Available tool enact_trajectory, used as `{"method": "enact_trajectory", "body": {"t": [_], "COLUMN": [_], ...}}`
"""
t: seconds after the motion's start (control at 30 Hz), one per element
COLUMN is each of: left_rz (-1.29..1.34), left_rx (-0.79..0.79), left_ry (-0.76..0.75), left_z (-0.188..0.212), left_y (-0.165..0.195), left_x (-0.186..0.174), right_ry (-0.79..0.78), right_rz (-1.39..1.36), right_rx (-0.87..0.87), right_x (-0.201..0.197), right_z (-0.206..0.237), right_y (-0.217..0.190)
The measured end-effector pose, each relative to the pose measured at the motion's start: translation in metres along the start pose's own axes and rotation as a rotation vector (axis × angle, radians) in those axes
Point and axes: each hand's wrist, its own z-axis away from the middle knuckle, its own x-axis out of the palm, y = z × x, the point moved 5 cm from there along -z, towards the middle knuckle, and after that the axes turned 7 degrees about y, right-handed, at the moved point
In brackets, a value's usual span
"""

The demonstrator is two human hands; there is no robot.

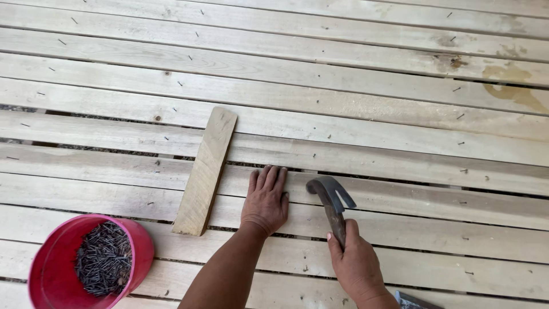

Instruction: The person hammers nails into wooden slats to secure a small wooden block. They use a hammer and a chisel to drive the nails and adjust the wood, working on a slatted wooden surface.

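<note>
My left hand (265,199) lies flat, palm down, on a pale wooden plank (400,197) of the slatted deck, fingers together and pointing away from me. My right hand (355,264) grips the handle of a claw hammer (330,197), whose dark metal head rests on or just above the same plank, right of my left hand. A short loose board (206,170) lies across the planks, just left of my left hand and not touched by it.
A red bucket (140,243) holding several dark nails (103,258) stands at the lower left. Nail heads and bent nails stick up across the planks. Narrow gaps run between the planks. A dark object (414,301) shows at the bottom edge.
</note>
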Motion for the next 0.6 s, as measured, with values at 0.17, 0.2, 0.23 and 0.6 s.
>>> {"method": "enact_trajectory", "body": {"t": [0.17,0.2,0.23,0.6], "left_rz": [0.018,0.016,0.016,0.023], "left_rx": [0.007,0.014,0.010,0.019], "left_ry": [0.026,0.039,0.027,0.044], "left_z": [0.000,0.001,0.000,-0.001], "left_y": [0.001,0.001,0.001,-0.001], "left_x": [-0.001,-0.003,-0.003,-0.005], "right_ry": [0.092,0.108,0.097,0.262], "right_rz": [-0.146,-0.155,-0.089,-0.303], "right_rx": [0.020,0.023,-0.007,-0.079], "right_x": [0.002,0.004,0.007,-0.016], "right_z": [0.002,0.005,0.005,0.007], "right_y": [0.015,0.017,0.016,-0.002]}}
